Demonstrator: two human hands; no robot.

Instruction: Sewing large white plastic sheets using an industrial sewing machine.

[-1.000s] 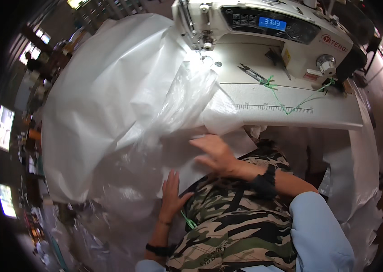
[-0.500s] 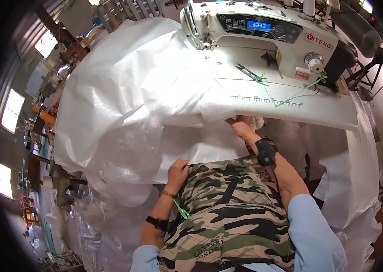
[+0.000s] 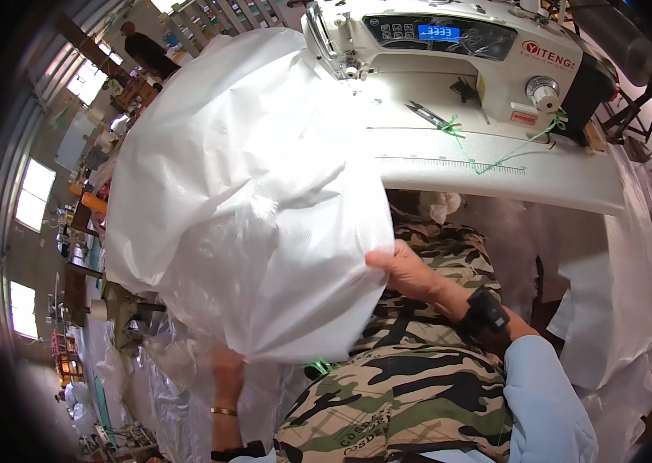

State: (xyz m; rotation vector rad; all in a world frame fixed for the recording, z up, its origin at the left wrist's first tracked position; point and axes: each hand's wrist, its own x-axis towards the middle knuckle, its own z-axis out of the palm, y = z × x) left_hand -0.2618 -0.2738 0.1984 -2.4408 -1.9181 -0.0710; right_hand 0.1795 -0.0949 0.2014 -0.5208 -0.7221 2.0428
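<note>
A large white woven plastic sheet (image 3: 264, 208), wrinkled, with a clear filmy layer over part of it, hangs from the sewing machine's table toward my lap. My right hand (image 3: 409, 272) is closed on its right edge, thumb on top and the other fingers mostly behind the sheet. At the sheet's lower left edge is my left hand (image 3: 227, 372), smeared by motion, its fingers largely hidden. The sheet's upper part lies left of the needle area of a white sewing machine (image 3: 449, 54), whose lamp lights it. A camouflage-patterned apron (image 3: 411, 386) covers my lap.
Thread snips (image 3: 427, 116) and a small black tool (image 3: 464, 91) lie on the machine bed (image 3: 495, 158) beside green string (image 3: 488, 166). More white sheeting (image 3: 611, 309) hangs at the right. Crumpled clear plastic (image 3: 171, 386) lies lower left. A person (image 3: 144, 50) stands far left.
My right hand has come from under the table edge toward me and holds the sheet's right edge. My left hand has moved left and down. The sheet now covers more of my lap.
</note>
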